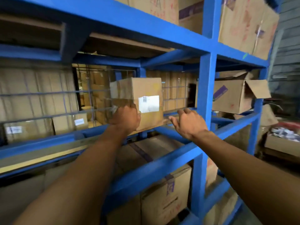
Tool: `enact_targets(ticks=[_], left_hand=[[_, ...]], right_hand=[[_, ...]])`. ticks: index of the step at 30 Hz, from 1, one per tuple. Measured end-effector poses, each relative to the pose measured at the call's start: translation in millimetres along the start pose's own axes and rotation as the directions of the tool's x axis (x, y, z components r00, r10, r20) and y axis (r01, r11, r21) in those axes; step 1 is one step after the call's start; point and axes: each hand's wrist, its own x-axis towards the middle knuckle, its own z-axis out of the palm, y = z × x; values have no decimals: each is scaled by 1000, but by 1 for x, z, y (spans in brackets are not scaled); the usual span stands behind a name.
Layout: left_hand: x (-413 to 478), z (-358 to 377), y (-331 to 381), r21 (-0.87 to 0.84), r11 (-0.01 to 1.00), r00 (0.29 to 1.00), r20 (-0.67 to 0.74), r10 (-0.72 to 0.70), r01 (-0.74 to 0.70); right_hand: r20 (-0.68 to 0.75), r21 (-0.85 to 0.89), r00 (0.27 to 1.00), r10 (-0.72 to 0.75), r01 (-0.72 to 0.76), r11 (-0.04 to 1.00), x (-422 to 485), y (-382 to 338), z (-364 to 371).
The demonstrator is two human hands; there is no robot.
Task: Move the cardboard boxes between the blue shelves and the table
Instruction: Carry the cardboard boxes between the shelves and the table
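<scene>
L hand [125,117] grips cardboard box [146,88] on blue shelf [207,78], R hand [190,122] spread wide alongside.

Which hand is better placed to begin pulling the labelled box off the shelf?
Left, probably. The left hand touches the box at its front corner, while the right hand is open, beside the box and apart from it.
</scene>
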Motion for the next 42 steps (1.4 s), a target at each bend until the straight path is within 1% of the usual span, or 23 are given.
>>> enact_targets(ticks=[2, 4, 6, 9, 11, 13, 16, 19, 21, 24, 26, 28, 32, 35, 37, 42], left_hand=[[14, 7, -25, 39, 999, 1000, 4, 14, -14], [30, 14, -42, 34, 999, 1000, -16, -2, 2], [51, 24, -51, 7, 1000, 998, -63, -20, 21], [81, 44, -53, -26, 999, 997, -77, -28, 26], [99, 54, -50, -44, 999, 995, -94, -31, 27], [117, 61, -47, -130, 990, 992, -112, -65, 50], [146, 69, -38, -335, 937, 986, -102, -134, 93], [179, 77, -29, -481, 860, 978, -24, -205, 168], [199, 81, -24, -545, 810, 971, 41, -235, 218], [224, 90, -20, -519, 806, 956, 99, -275, 285], [235, 100, -18, -461, 827, 945, 109, -308, 322], [243, 112, -18, -427, 841, 941, 98, -323, 333], [252, 123, -22, -480, 811, 938, 83, -336, 334], [253, 121, -19, -495, 791, 927, 96, -363, 361], [251, 120, -15, -503, 778, 919, 100, -381, 377], [237, 114, -4, -518, 757, 904, 81, -420, 398]], right_hand=[[6, 18, 999, -52, 52, 999, 23, -16, 11], [4, 11, 998, -66, 66, 998, 47, -26, 23], [20, 6, 999, -48, 48, 999, 71, -30, 34], [34, 66, 999, -4, 2, 998, 104, -29, 48], [25, 95, 1000, 0, -2, 995, 124, -26, 57], [27, 99, 1000, -7, 5, 995, 145, -20, 65], [44, 154, 999, 2, -9, 988, 182, -7, 75], [76, 281, 997, 17, -38, 959, 224, 6, 84], [118, 353, 993, 15, -56, 934, 251, 13, 90], [177, 401, 984, -4, -69, 913, 286, 22, 99], [214, 427, 976, -24, -71, 902, 306, 25, 106], [238, 453, 968, -82, -36, 891, 326, 27, 115], [267, 519, 944, -193, 28, 855, 351, 22, 135], [209, 664, 938, -278, 73, 745, 352, 19, 147], [157, 710, 946, -284, 92, 698, 349, 22, 151], [103, 721, 970, -218, 78, 688, 327, 21, 144]])
